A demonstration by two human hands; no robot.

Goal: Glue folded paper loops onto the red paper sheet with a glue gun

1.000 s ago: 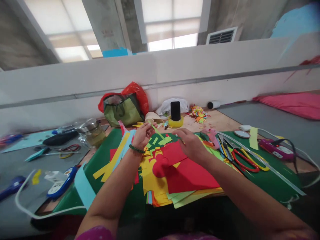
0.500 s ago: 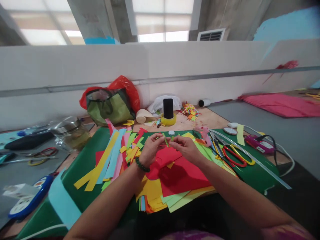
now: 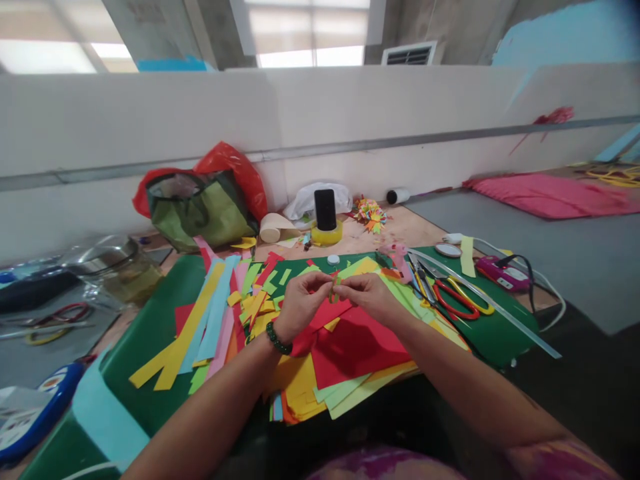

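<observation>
My left hand, with a green bead bracelet on the wrist, and my right hand meet over a pile of coloured paper. Both pinch a thin green paper strip between their fingertips. Under them lies a red paper sheet on top of yellow and light green sheets. Long yellow, blue and pink strips fan out to the left on the green cutting mat.
Scissors with red and yellow handles and a long ruler lie right of the pile. A black phone stands on a yellow tape roll. A red and green bag, a glass jar and a purple tool are around.
My left hand has come in from the far left with the green strip and met my right hand. Both hands now pinch the strip nearer to me. The view shifted right.
</observation>
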